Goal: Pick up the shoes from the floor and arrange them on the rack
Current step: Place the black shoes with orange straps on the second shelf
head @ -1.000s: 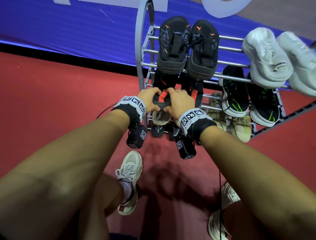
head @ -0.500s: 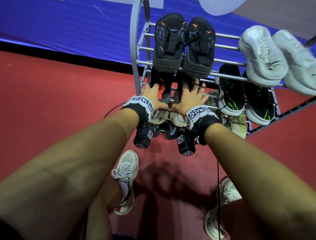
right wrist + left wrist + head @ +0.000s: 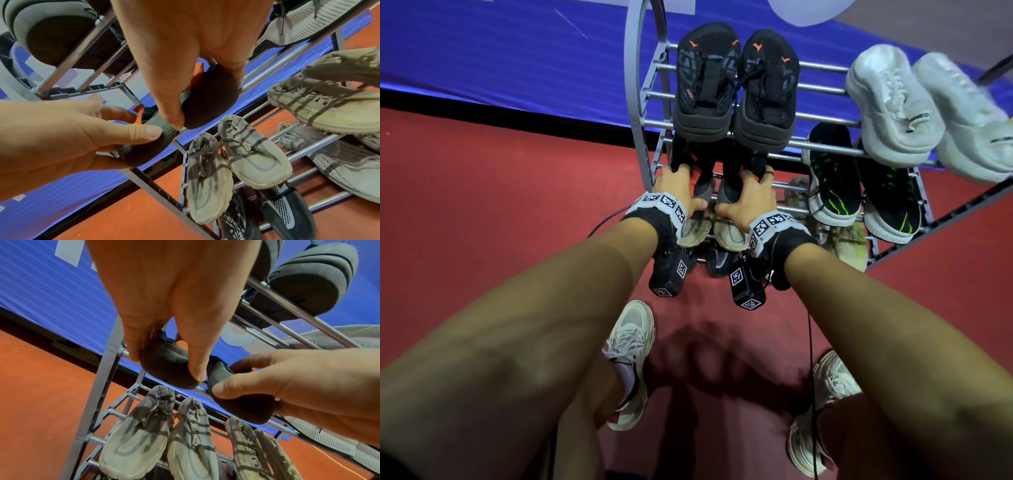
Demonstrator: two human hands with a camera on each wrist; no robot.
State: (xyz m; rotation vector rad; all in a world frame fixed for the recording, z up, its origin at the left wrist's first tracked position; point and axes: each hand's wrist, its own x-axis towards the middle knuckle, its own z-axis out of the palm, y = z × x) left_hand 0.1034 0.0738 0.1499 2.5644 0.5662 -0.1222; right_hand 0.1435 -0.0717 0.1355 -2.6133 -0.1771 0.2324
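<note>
A pair of dark shoes with orange lining lies on the second shelf of the grey metal rack (image 3: 635,102), at its left end. My left hand (image 3: 676,190) grips the heel of the left dark shoe (image 3: 168,369), thumb on one side and fingers on the other. In the same way my right hand (image 3: 750,195) grips the heel of the right dark shoe (image 3: 216,105). The two heels stick out over the shelf's front bar. The toes are hidden under the top shelf.
Black shoes (image 3: 703,85) and white sneakers (image 3: 893,106) fill the top shelf. Black-and-green sneakers (image 3: 832,178) sit to the right on the second shelf, beige shoes (image 3: 135,434) on the shelf below. My own feet in pale sneakers (image 3: 631,359) stand on the red floor before the rack.
My hands were close together at the front of the shelf. They have moved forward and apart, one to each dark shoe, and the shoes lie further in under the top shelf.
</note>
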